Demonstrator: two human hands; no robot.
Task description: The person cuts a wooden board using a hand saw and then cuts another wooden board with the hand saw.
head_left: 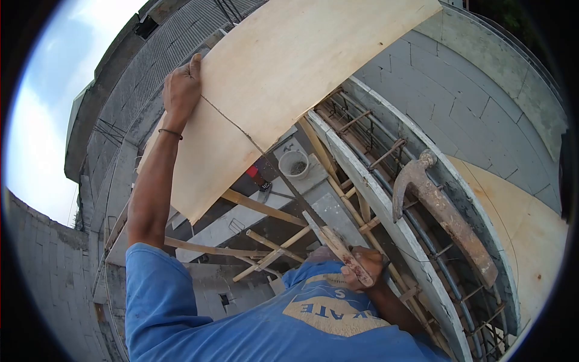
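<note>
A pale plywood sheet (289,66) stretches across the upper middle, with a dark cut line running over it. My left hand (182,90) is closed round the sheet's left edge, thumb on top, close to the far end of that line. In my right hand (365,269), near my chest, is the worn handle of a handsaw (288,186). The saw's narrow blade reaches up to the sheet's near edge and sits in the cut line. A rusty claw hammer (449,220) lies to the right, across the rebar and form boards.
Steel rebar (435,246) runs between two curved form boards on the right. Below are bamboo poles (271,260), wooden props and a white bucket (294,163). Grey block walls (446,87) stand around, and another plywood piece (537,241) lies far right.
</note>
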